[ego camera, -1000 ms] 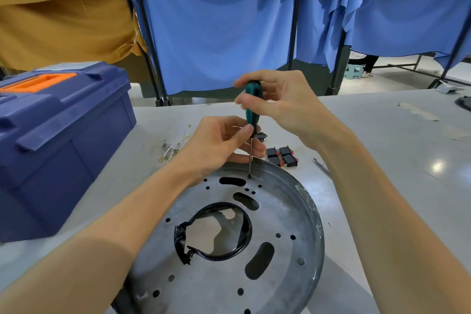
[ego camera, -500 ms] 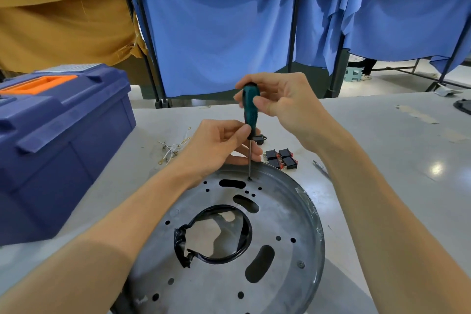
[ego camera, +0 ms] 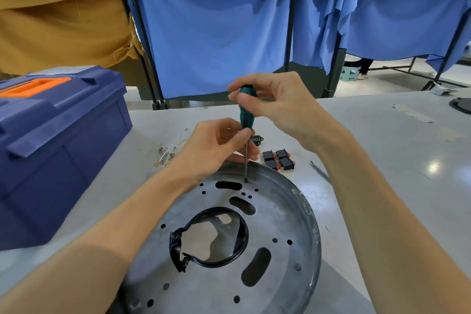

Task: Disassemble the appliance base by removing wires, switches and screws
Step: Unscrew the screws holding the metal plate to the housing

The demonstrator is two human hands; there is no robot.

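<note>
Round grey stamped-metal appliance base (ego camera: 293, 224) sits on the table, closest to me. It looks stiff and lightish with a thin rim, so I'd hold the rim gently. Left hand (ego camera: 214, 150) pinches the teal-handled screwdriver (ego camera: 246, 112) shaft, tip on a tiny screw (ego camera: 246, 180). Right hand (ego camera: 277, 107) pinches the handle top. Glossy black rocker switches (ego camera: 277, 159) lie beyond.

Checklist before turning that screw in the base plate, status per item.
1. Screwdriver tip meets the screw in the base plate: ok.
2. Bit seated in the screw head: cannot tell, too small.
3. Shaft near upright: ok.
4. Right hand pinches the handle top: ok.
5. Left hand steadies the screwdriver at the handle's lower end: ok.
6. Switches lie clear of the plate's rim: ok.
</note>
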